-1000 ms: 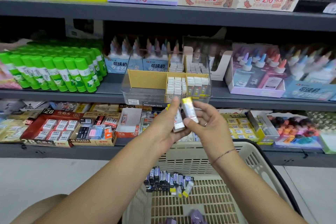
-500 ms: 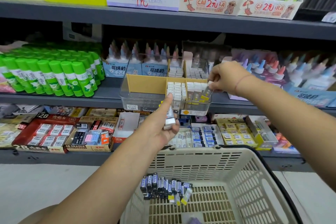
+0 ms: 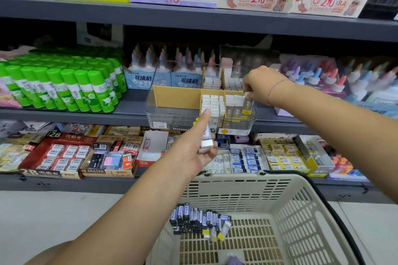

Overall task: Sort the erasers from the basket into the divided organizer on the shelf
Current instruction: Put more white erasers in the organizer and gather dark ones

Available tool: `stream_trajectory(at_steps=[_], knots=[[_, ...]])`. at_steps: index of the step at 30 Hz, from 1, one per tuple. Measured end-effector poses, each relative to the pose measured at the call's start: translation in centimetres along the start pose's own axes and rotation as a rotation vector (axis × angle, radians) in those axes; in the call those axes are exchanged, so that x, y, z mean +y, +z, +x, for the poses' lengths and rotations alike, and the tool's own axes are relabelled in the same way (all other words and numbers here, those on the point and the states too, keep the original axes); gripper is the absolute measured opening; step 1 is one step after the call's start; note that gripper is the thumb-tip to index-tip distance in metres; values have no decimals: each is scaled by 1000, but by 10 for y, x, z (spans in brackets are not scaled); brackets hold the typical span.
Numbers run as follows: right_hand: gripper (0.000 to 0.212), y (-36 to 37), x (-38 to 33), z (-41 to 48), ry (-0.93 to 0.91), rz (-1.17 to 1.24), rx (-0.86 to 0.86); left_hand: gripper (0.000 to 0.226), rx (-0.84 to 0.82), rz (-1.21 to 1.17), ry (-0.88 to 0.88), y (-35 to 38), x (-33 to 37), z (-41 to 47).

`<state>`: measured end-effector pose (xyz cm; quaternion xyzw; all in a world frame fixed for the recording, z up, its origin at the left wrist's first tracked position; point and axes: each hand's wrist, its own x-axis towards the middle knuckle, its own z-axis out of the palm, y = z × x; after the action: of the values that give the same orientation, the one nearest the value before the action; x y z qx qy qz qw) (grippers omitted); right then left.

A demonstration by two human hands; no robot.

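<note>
Pinching eraser (image 3: 247, 105) in organizer (image 3: 165, 115), R hand (image 3: 261, 85) — L hand (image 3: 195, 154) grips 2nd eraser (image 3: 206, 141).

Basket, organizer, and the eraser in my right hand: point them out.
basket (image 3: 247, 193), head view, perforated back wall.
organizer (image 3: 172, 114), head view, clear front wall of the left compartment.
eraser (image 3: 247, 105), head view, grey sleeve just below the right hand (image 3: 258, 84).

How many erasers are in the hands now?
2: grey eraser in left hand, near the organizer; yellow-tipped eraser in right hand, in its front right compartment. More may be hidden.

Glossy clear-plastic organizer (image 3: 165, 114); matt plastic basket (image 3: 301, 211)
</note>
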<state>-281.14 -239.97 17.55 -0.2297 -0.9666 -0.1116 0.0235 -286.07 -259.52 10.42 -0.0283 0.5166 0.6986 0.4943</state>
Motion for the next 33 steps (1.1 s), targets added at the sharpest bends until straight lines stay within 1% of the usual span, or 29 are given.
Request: stream_trajectory(at_steps=[2, 5, 12, 15, 17, 21, 23, 25, 29, 31, 33], knots=[[3, 3, 4, -1, -15, 25, -4, 42, -9, 5, -3, 1, -1, 0], [12, 11, 9, -3, -19, 44, 39, 42, -7, 18, 4, 3, -2, -1], [15, 28, 6, -10, -28, 39, 94, 40, -3, 9, 3, 2, -4, -4], [20, 32, 3, -12, 10, 105, 109, 41, 0, 5, 7, 2, -5, -5], [18, 36, 2, -13, 40, 120, 133, 42, 6, 2, 5, 2, -4, -6], [13, 41, 2, -16, 144, 47, 242, 41, 11, -5, 10, -1, -3, -6], [10, 44, 0, -17, 194, 99, 252, 40, 15, -10, 12, -2, -2, -6], [4, 47, -4, -18, 206, 138, 267, 40, 14, -15, 10, -2, -2, -6], [3, 54, -10, -22, 237, 124, 299, 40, 12, -13, 8, -2, -3, -5], [4, 53, -9, -23, 259, 154, 316, 40, 14, -11, 5, -2, -3, -4], [8, 49, -8, -24, 270, 176, 284, 43, 14, -4, 4, -2, -3, -3]])
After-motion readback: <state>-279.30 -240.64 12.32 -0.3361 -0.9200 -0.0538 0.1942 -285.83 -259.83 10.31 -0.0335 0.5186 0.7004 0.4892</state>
